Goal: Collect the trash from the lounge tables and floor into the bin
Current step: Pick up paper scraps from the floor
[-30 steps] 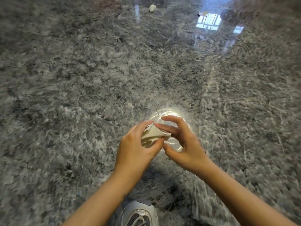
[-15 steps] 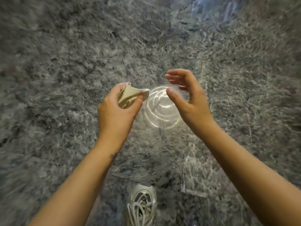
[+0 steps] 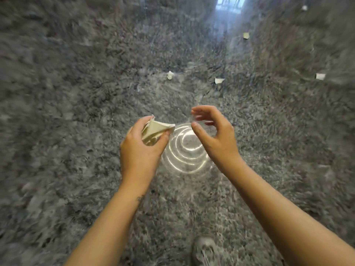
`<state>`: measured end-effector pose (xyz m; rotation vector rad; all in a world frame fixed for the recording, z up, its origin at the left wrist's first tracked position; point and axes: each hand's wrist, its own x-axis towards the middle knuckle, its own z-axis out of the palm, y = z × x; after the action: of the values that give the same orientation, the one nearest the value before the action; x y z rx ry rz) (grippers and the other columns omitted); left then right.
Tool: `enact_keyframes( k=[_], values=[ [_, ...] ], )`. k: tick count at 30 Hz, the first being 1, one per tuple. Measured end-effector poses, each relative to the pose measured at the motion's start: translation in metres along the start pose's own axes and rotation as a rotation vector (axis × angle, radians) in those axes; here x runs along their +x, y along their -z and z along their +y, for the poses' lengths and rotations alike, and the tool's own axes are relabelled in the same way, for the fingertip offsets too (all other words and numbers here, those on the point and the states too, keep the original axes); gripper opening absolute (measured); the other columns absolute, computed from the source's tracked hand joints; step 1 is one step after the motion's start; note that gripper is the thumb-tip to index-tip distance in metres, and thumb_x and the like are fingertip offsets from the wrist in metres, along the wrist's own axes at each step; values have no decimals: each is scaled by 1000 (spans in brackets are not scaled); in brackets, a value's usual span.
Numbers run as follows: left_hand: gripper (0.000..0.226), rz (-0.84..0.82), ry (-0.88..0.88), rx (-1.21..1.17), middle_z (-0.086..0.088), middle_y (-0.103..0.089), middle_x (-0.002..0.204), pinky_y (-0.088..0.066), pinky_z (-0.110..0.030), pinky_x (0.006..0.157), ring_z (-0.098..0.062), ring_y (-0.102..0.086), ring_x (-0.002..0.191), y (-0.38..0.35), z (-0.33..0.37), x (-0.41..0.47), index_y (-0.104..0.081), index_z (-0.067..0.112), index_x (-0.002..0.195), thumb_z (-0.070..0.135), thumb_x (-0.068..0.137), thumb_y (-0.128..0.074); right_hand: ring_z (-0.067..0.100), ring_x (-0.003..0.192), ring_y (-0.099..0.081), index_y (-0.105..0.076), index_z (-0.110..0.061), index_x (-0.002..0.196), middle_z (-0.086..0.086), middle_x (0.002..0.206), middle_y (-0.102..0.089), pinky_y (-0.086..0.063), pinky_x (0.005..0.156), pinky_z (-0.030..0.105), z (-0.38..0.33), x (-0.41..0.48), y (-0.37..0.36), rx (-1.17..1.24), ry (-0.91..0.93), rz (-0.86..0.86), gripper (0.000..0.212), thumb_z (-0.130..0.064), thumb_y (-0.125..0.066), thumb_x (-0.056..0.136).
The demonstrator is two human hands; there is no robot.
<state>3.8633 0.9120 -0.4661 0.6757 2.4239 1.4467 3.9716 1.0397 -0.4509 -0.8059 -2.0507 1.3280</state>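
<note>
Left hand [image 3: 141,150] fingers pinched shut; right hand [image 3: 216,137] open, curled.

Glossy speckled grey stone floor [image 3: 76,93]; matt, creased cream paper scrap [image 3: 153,131].

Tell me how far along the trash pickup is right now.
Early or midway, by the look of it. In hand: the left hand grips one crumpled paper scrap; the right hand is open and empty. Left: at least five pale scraps on the floor ahead, at and. No bin is in view, so what is already binned cannot be told.
</note>
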Motion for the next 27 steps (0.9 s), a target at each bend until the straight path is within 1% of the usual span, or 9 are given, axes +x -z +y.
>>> enact_keyframes(
  k=[2,6,9,12,14,16,19,24,27],
  values=[
    [39,0,-1,0,11,-63,98,-35,2,66,-8,-59,86,-1,19,37,-60,33,109,41,72,-70,10,94,-60,-60,-6,108,0,102,-64,-42,84,15,-9,40,5,-1,-1,6,25,-8,-65,84],
    [38,-35,35,-12,12,-62,99,-38,-8,67,-6,-59,87,-16,45,118,-57,38,108,39,72,-70,10,94,-61,-60,-5,109,0,102,-65,-46,84,19,-9,128,14,-10,-57,27,28,-9,-66,83],
    [38,-69,89,8,12,-62,99,-38,-7,65,0,-58,86,-39,57,185,-55,41,108,34,75,-72,12,95,-61,-60,-6,109,2,103,-65,-47,85,23,3,200,21,-5,-109,39,29,-7,-68,81],
    [39,-102,138,6,5,-65,104,-44,-17,73,-13,-61,91,-66,66,248,-59,33,111,29,75,-74,11,97,-60,-59,-10,110,-1,105,-64,-45,87,21,17,267,25,-23,-159,-14,30,-7,-68,81],
    [38,-107,151,16,6,-66,102,-43,-12,71,-9,-62,89,-80,69,290,-60,34,110,30,75,-74,10,98,-59,-59,-12,110,-3,106,-63,-44,88,19,27,309,23,-44,-175,-54,32,-8,-68,80],
    [37,-90,137,-24,15,-65,98,-40,-3,67,2,-60,85,-90,72,332,-58,42,105,28,75,-75,9,98,-59,-59,-13,111,-3,106,-63,-42,88,16,35,350,17,-49,-169,-84,32,-10,-69,80],
    [39,-70,124,-42,20,-63,98,-44,-8,71,3,-61,88,-103,68,391,-57,42,106,27,76,-76,10,98,-59,-59,-12,110,-3,106,-63,-40,86,10,51,410,3,-60,-156,-107,32,-10,-69,80],
    [40,-97,143,-59,12,-65,103,-48,-22,76,-8,-63,90,-134,34,479,-56,53,97,25,76,-76,12,98,-58,-59,-10,110,-1,107,-63,-37,85,8,101,496,-35,-103,-140,-138,34,-9,-71,79],
    [40,-90,165,-55,11,-66,103,-45,-11,73,-4,-63,90,-159,-2,529,-55,53,97,29,72,-75,11,98,-58,-58,-12,111,-4,107,-62,-36,85,7,149,540,-63,-133,-146,-130,37,-10,-73,77]
  ],
)
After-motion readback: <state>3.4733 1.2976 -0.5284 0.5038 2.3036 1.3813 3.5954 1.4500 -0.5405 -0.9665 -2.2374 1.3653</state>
